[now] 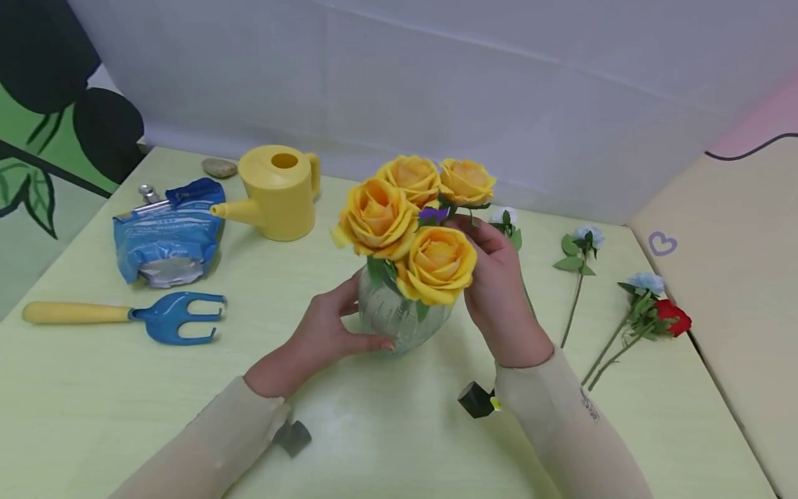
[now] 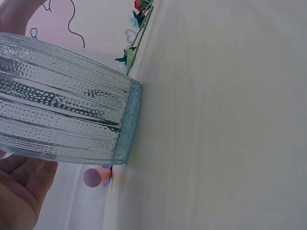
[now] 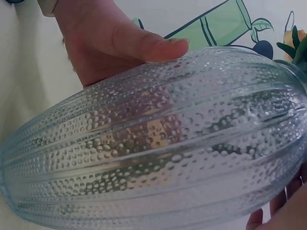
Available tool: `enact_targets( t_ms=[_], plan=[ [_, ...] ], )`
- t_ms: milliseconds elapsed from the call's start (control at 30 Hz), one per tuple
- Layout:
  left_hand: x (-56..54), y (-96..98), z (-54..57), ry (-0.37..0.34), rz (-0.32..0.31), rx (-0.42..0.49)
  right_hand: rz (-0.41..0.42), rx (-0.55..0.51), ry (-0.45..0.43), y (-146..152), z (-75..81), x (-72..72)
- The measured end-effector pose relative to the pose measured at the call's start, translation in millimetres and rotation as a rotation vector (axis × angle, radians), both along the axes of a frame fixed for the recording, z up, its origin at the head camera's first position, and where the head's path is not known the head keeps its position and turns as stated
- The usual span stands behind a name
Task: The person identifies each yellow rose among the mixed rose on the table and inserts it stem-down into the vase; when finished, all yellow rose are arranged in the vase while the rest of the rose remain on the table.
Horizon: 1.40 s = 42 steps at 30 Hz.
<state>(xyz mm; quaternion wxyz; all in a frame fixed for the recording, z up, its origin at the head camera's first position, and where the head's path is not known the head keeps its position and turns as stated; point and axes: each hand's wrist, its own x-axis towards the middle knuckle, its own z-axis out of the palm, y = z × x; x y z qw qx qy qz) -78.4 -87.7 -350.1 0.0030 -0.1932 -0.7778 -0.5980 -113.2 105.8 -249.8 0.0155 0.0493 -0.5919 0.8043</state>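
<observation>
A ribbed, dimpled glass vase (image 1: 399, 322) is in the middle of the table, with several large yellow roses (image 1: 436, 265) bunched at its mouth. My left hand (image 1: 324, 319) grips the vase from the left; its thumb (image 3: 163, 49) lies along the glass in the right wrist view. At the right of the bouquet, my right hand (image 1: 495, 291) has its fingers curled in at the stem of the back right rose (image 1: 467, 181). The front rose partly hides those fingertips. Among the blooms shows a small purple patch (image 1: 433, 215).
To the left are a yellow watering can (image 1: 280, 201), a crumpled blue bag (image 1: 168, 239), a stone (image 1: 219, 167) and a blue hand fork (image 1: 181, 317). On the right lie a pale blue flower (image 1: 589, 238), another pale blue flower (image 1: 647, 282) and a red flower (image 1: 673, 317).
</observation>
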Motion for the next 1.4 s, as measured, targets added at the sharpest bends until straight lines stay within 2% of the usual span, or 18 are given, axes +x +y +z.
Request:
enact_targets(
  t_ms=[100,300,400,500,567,633,733,833,933,1000,1067,1267,1400],
  plan=[
    [0.2,-0.2,1.2,-0.004,0.002,-0.009,0.011,0.007,0.028,3,0.0,1.6],
    [-0.2,0.4,0.2,-0.009,-0.004,-0.005,-0.010,0.013,0.018,7,-1.3,4.7],
    [0.0,0.6,-0.4,-0.008,-0.006,-0.002,0.009,0.018,0.025,11,-2.9,6.6],
    [0.5,1.1,-0.6,-0.007,-0.009,-0.001,0.016,0.014,0.022,16,-6.5,11.7],
    [0.8,1.7,-0.2,-0.002,-0.009,-0.002,-0.013,-0.007,0.028,18,-10.4,17.5],
    [0.8,2.4,0.4,-0.001,-0.014,0.002,-0.079,-0.019,0.078,18,-15.3,25.8],
    [0.7,2.6,0.9,0.003,-0.014,0.002,-0.157,0.031,0.233,12,-23.9,40.5],
    [1.0,1.8,1.4,0.009,-0.005,-0.003,-0.169,0.154,0.402,2,-30.4,51.3],
    [1.4,0.8,1.1,0.017,0.003,0.000,-0.155,0.233,0.477,-8,-32.4,53.9],
    [1.1,0.6,0.0,0.020,0.004,0.001,-0.156,0.222,0.480,-13,-31.9,52.3],
    [0.9,1.0,-1.7,0.019,0.008,0.002,-0.161,0.175,0.444,-16,-30.9,50.8],
    [0.8,2.9,-2.4,0.007,0.019,0.011,-0.178,-0.003,0.244,-10,-27.9,45.6],
    [0.9,2.0,-0.8,0.001,0.017,0.019,-0.132,-0.072,0.224,-4,-29.5,41.9]
  ],
)
